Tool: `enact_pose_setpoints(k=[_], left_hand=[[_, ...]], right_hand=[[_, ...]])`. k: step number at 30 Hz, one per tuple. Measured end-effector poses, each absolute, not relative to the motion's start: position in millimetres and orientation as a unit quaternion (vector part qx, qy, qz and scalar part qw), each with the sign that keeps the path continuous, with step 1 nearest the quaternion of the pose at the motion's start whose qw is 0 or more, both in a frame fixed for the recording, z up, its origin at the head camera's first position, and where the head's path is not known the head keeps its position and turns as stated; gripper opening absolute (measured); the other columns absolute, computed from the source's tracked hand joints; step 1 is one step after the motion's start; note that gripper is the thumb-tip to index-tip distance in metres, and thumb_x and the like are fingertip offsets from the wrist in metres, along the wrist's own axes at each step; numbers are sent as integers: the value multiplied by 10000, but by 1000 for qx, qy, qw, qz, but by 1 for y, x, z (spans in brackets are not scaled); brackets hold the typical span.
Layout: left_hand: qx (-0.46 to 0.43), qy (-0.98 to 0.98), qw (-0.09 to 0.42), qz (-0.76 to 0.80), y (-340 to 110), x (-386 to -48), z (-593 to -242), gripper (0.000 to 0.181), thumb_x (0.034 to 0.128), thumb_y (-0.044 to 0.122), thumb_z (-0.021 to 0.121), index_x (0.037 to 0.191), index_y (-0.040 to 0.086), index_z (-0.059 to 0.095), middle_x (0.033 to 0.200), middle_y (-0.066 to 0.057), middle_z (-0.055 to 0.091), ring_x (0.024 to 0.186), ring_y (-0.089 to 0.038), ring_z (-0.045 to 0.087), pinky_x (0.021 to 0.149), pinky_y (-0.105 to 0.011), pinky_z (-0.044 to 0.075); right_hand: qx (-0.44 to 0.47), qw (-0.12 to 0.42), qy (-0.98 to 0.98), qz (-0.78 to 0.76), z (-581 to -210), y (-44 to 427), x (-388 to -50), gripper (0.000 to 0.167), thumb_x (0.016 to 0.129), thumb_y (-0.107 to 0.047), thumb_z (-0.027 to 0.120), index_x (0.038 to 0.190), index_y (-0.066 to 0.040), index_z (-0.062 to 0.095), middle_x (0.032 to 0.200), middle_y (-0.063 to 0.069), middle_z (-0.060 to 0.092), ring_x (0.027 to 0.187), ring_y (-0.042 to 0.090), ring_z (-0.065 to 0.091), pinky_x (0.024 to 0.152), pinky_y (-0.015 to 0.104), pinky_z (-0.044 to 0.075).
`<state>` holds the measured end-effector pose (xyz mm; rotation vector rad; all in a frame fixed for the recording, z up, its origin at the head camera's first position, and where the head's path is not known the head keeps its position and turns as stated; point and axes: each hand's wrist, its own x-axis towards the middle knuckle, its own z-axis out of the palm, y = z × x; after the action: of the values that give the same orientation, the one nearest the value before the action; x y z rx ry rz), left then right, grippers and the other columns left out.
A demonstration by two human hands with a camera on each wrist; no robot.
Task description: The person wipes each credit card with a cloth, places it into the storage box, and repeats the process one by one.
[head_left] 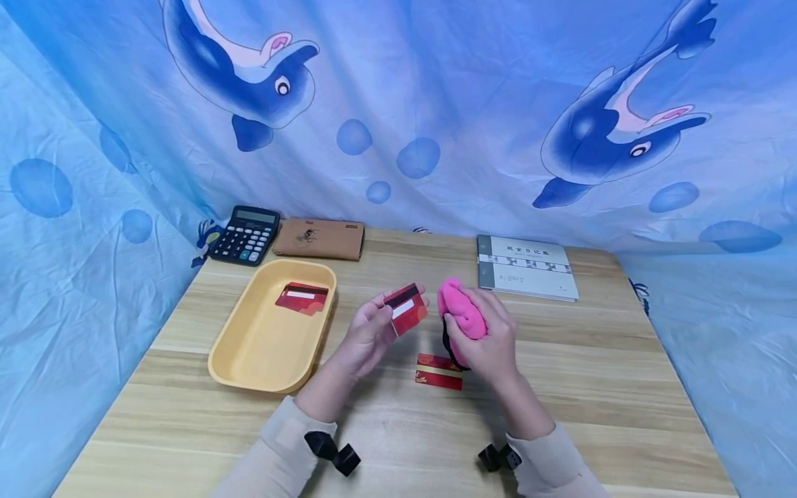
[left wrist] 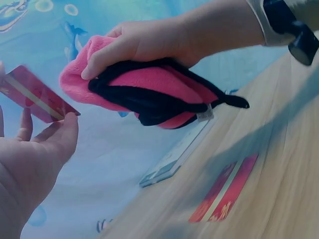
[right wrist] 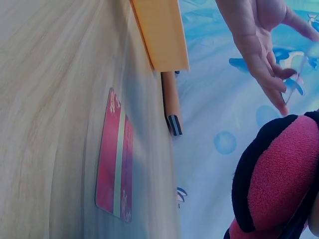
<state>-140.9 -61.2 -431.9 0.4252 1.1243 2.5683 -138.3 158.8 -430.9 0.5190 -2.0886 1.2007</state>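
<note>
My left hand [head_left: 369, 333] pinches a red card [head_left: 409, 315] above the table, its dark stripe and white strip facing up. In the left wrist view the same card [left wrist: 40, 94] shows its other side, red with a pale band. My right hand [head_left: 488, 333] grips a bunched pink cloth [head_left: 462, 309] with black edging, just right of the held card and apart from it. A second red card [head_left: 438, 377] with a pale band lies on the table below the cloth. Another red card [head_left: 302, 297] lies in the yellow tray [head_left: 268, 356] on the left.
Behind the tray are a black calculator [head_left: 245, 235] and a brown wallet [head_left: 320, 239]. A grey-and-white notebook [head_left: 528, 268] lies at the back right. A blue curtain [head_left: 386, 90] with dolphins hangs behind the wooden table [head_left: 585, 415].
</note>
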Motion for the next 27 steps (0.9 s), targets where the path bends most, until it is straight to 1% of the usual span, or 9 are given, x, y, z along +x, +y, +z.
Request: enact_pose_setpoints(k=[2,5,8,10,13,17,20,23,27], left_hand=[[147,377,154,901,-60,-140,-433,609,967,287,703,1404,-39,432,1444,-184,556,1237,-245,616,1063,-356,491],[138,348,160,913,-57,-139,-435,526,977,311,688,1367,21,486,1353,-113,628,1200,-221,630,1050,-377,508],[128,323,170,922,-54,-137,-436,441,1004,331,647,1335,69,519,1311,-91,629,1184,-211,630,1049,-394,510],[113,312,174,927,-52,-137,-436,424,1040,327,586,1362,62,512,1321,-114,604,1200,-226,630,1060,-408,498],[77,311,167,932,-51,-138,-435,457,1087,282,480,1432,-15,441,1347,-163,585,1229,-264,621,1058,-432,488],[28,326,159,931,-50,-140,-433,471,1106,201,404,1469,-95,359,1353,-196,588,1283,-310,576,1038,-426,499],[13,343,161,925,-51,-140,-432,425,1104,173,401,1435,-92,422,1316,-168,625,1262,-292,597,1047,-411,504],[9,370,160,915,-53,-140,-432,374,1091,149,420,1376,-78,501,1243,-125,670,1175,-228,647,1053,-389,506],[12,408,154,900,-54,-140,-433,403,1082,115,433,1419,-105,462,1349,-206,602,1135,-200,659,1054,-376,504]], right_hand=[[206,332,-793,467,-430,157,-138,481,747,-15,837,1211,-36,716,1150,127,699,959,286,671,788,159,538],[215,326,-789,475,-428,154,-137,481,748,-11,839,1212,-32,714,1163,133,695,990,294,670,827,155,535],[216,319,-790,476,-428,152,-136,484,757,-14,838,1223,-38,711,1178,127,691,1018,288,665,845,160,537],[213,321,-792,474,-427,152,-136,479,759,-11,832,1222,-34,711,1175,129,692,1012,289,665,836,164,539],[210,322,-794,470,-429,154,-137,459,770,-30,817,1217,-27,712,1170,131,694,990,288,665,805,167,542],[204,324,-798,466,-430,156,-137,453,777,-50,812,1218,-26,711,1166,129,694,969,277,662,775,166,540],[199,326,-802,460,-430,156,-138,468,771,-44,820,1227,-32,710,1163,131,692,968,277,661,776,174,545],[198,336,-805,446,-432,157,-140,481,759,-42,832,1226,-39,715,1154,132,696,963,281,665,756,226,569],[200,361,-809,419,-435,160,-144,476,755,-61,837,1217,-38,723,1123,144,704,957,291,668,723,366,581]])
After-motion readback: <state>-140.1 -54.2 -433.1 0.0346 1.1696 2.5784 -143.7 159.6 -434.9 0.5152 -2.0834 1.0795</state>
